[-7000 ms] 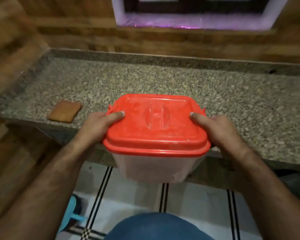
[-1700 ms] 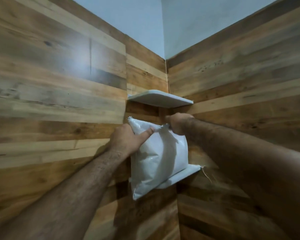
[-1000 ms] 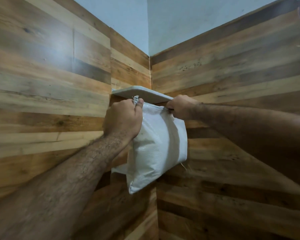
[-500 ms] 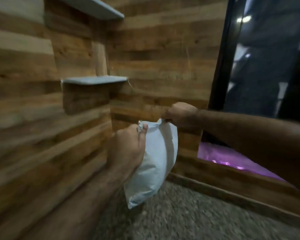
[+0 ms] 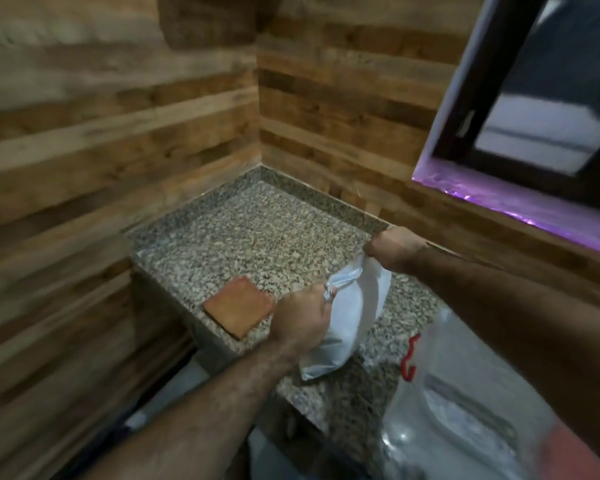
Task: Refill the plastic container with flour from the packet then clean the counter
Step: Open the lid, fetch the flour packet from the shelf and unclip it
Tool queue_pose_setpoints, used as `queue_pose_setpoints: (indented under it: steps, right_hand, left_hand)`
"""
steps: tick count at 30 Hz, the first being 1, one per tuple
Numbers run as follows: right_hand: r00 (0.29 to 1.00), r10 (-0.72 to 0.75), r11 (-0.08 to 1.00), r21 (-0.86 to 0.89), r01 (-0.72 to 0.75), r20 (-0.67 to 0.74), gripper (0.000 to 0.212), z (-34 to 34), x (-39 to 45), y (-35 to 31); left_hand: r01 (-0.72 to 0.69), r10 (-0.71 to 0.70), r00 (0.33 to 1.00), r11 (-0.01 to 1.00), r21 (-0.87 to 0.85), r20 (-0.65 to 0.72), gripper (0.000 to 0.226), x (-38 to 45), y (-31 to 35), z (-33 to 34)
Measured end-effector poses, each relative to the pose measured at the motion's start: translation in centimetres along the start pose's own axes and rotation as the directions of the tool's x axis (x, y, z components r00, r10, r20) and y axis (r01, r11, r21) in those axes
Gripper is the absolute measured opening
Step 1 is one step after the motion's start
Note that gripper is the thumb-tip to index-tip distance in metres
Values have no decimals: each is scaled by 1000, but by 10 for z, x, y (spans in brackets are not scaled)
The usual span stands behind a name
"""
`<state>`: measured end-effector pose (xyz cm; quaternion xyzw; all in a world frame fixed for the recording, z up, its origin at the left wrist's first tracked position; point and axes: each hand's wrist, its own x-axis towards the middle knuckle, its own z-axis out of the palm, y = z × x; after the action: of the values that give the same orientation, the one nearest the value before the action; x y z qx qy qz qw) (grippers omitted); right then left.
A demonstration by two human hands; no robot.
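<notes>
A white flour packet [image 5: 350, 317] hangs above the speckled granite counter [image 5: 257, 244], held by its top edge. My left hand [image 5: 300, 322] grips the packet's near top corner and my right hand [image 5: 394, 247] grips the far top corner. The clear plastic container [image 5: 465, 403] stands at the lower right on the counter's near part, blurred, with no lid on it and a red clip [image 5: 409, 358] on its side. My right forearm crosses over the container's far side.
An orange-brown folded cloth [image 5: 238, 310] lies at the counter's front edge, left of the packet. Wood-plank walls close the counter on the left and back. A dark window [image 5: 534, 109] with a purple-lit sill is at the upper right. The floor shows below the counter edge.
Both hands took the packet off the corner shelf and carried it down to just above the counter. The view swung down from the shelves to the counter, cloth and container.
</notes>
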<state>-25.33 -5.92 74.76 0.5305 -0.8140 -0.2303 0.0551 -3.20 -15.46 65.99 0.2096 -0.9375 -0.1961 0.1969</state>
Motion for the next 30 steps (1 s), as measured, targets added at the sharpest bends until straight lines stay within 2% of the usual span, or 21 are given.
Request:
queue_pose_setpoints:
  steps: [5,8,12,14,16,19,22,24,26,28,30]
  right_hand:
    - [997,-54,999,2,54,63,24,10,-10,-33]
    - [998,3,999,49,-6,55,20,7,-13,-41]
    - [995,94,956,282,-79,-41,28,4,-24,-54]
    - [999,37,901,433,-21,-28,35,1,-34,-67]
    - [995,-102,849,521,87,1,40,-3,-46,-82]
    - [965,-260,798,569,198,28,38,-14,-57,-104]
    - [972,-234,755,627,190,-12,26,-22,-56,-119]
    - [980,-197,704,692,160,-26,19,-27,-56,-125]
    - [988,-157,648,755,101,2,15,-30,-59,-128]
    - [994,-105,605,795,41,28,14,-31,-60,-128]
    - [996,-49,550,835,-32,70,8,-32,-60,-123]
  left_hand:
    - [134,-131,985,991,-27,112,44,-51,-8,18]
    - [151,-147,981,988,-25,127,45,-52,-5,11]
    - [168,-148,973,980,-103,178,36,-51,-7,-10]
    - [193,-164,967,971,-142,197,38,-57,-14,-17]
    - [181,-150,969,972,-153,198,38,-62,-22,-22]
    - [79,-59,991,983,-164,123,26,-62,-30,-33]
    - [-83,77,996,975,-205,-38,11,-55,-36,-50]
    - [-128,102,988,958,-257,-111,19,-51,-39,-56]
    - [-3,-35,995,932,-362,-99,37,-49,-44,-58]
    - [212,-204,977,865,-456,66,43,-49,-49,-54]
    - [302,-237,951,847,-438,198,61,-52,-50,-46]
